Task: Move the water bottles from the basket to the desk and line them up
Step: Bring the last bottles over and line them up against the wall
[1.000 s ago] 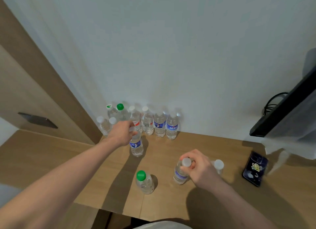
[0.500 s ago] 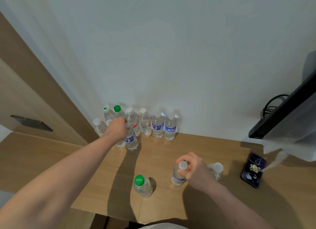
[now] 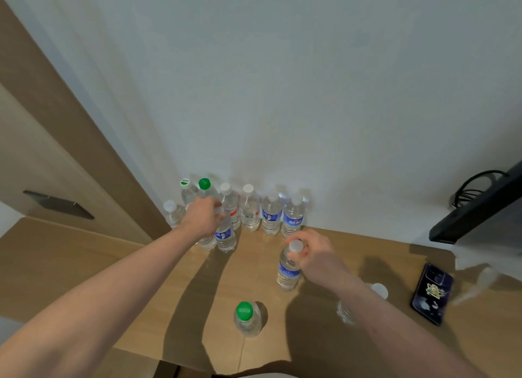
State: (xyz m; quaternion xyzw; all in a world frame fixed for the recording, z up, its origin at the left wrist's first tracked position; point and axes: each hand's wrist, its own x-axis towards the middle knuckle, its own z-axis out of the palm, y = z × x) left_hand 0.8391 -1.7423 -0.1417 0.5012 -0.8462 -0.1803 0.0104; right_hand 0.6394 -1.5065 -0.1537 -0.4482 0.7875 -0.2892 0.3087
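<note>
Two hands are in view over the wooden tabletop (image 3: pixel 158 287). I see the left hand (image 3: pixel 202 218) curled around the top of a blue-label bottle (image 3: pixel 225 236) standing just in front of the bottle row (image 3: pixel 271 213) against the wall. The right hand (image 3: pixel 313 253) pinches the neck of a second blue-label bottle (image 3: pixel 288 270), upright near the tabletop's middle. One green-capped bottle (image 3: pixel 245 318) and one white-capped bottle (image 3: pixel 377 291) stand nearer me. A phone (image 3: pixel 432 293) lies at right.

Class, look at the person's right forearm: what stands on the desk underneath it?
A clear bottle with a white cap stands under the right forearm. Only its cap and a strip of its side show; the arm covers its label and most of its body.
</note>
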